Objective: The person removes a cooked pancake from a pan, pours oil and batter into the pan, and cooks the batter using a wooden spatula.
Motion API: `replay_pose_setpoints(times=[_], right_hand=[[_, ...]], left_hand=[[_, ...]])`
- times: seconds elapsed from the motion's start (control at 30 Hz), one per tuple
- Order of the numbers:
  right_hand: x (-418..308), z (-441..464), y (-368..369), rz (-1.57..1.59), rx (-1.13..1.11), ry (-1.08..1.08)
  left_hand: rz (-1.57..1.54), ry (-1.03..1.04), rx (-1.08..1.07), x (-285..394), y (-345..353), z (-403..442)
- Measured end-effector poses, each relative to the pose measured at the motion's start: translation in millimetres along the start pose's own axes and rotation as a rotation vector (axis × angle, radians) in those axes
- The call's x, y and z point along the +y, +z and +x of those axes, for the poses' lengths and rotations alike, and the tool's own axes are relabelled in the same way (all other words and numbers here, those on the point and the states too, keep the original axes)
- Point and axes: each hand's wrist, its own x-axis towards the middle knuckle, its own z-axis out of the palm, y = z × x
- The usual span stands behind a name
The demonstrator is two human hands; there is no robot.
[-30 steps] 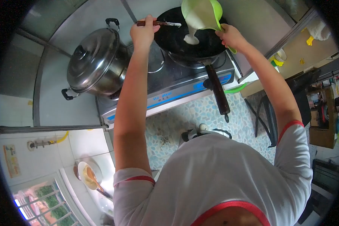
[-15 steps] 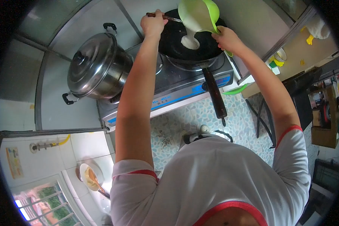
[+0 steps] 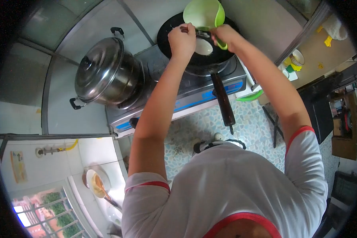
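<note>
A dark frying pan (image 3: 222, 59) sits on the right burner, its brown handle pointing toward me. Within it lies an oval pool of white batter (image 3: 203, 47). My right hand (image 3: 227, 38) is closed on the handle of a green pitcher (image 3: 203, 14), which is held over the pan's far side with pale liquid inside. My left hand (image 3: 182, 43) grips a utensil with a brown handle (image 3: 184, 29) and a metal shaft. The shaft reaches to the pitcher's near edge, close to my right hand; I cannot make out the utensil's working end.
A lidded steel pot (image 3: 103, 75) occupies the left of the gas stove (image 3: 182, 99). On the left counter stands a white bowl (image 3: 97, 182) with a wooden-looking utensil. A bowl (image 3: 297, 58) and yellow items are at the right. Metal panels enclose the stove.
My left hand has moved right with the utensil, up to the pitcher. The pitcher has shifted slightly left and tilted back. The stream of batter has stopped, leaving a pool.
</note>
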Motion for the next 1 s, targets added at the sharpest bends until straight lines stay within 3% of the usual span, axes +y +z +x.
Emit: replay_pose_setpoints(times=[0.07,0.13,0.33,0.4,0.57,0.83,1.0], right_hand=[[-4.3,20.3,-12.3,0.27,-0.046,0.161],[-20.3,13.8,-25.6,0.378,-0.144,0.163],[-23.0,6.2,-47.7,0.238,-0.181,0.106],[-14.8,6.1,-48.1,0.255,-0.158,0.171],[4.0,5.5,-53.3,0.241,-0.202,0.224],[16.2,0.7,-49.3,0.208,-0.218,0.221],[13.8,-10.5,-50.1,0.304,-0.263,0.289]], left_hand=[[0.142,0.096,-0.007,-13.0,-3.6,-1.4],[-0.002,0.011,0.027,1.8,-20.1,-7.0],[-0.215,-0.165,0.105,4.3,-41.0,-26.5],[-0.387,-0.174,0.194,-2.8,-43.9,-28.8],[-0.437,-0.214,0.254,2.6,-61.1,-30.6],[-0.47,-0.101,0.271,48.8,-74.4,-23.7],[-0.414,0.023,0.141,55.1,-41.7,-6.2]])
